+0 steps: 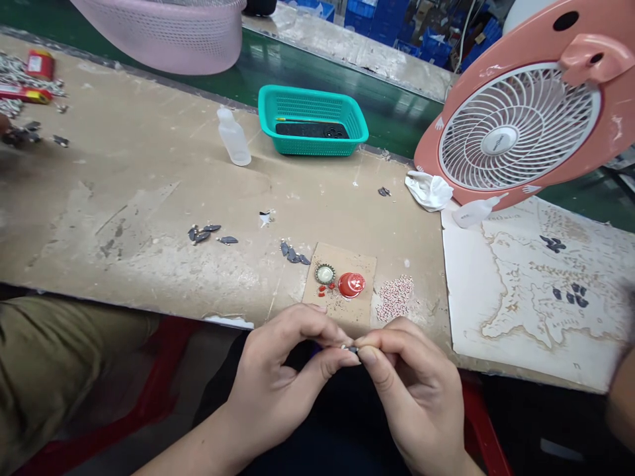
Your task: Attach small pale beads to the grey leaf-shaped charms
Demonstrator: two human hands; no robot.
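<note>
Left hand (278, 373), right hand (419, 380) pinch dark piece (352, 349), long axis sideways.

This looks like a workshop or factory floor; a long brown-covered workbench (149, 158) runs beside a flat green strip (297, 65); blue plastic crates (387, 23) crowd the background; small dark-grey leaf-shaped pieces (292, 254) lie in clusters; 1 co-worker's olive-green trouser leg (64, 357) shows alongside.

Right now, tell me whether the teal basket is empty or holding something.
Holding something: inside the teal basket lie a black phone-like object and a thin yellow stick.
</note>
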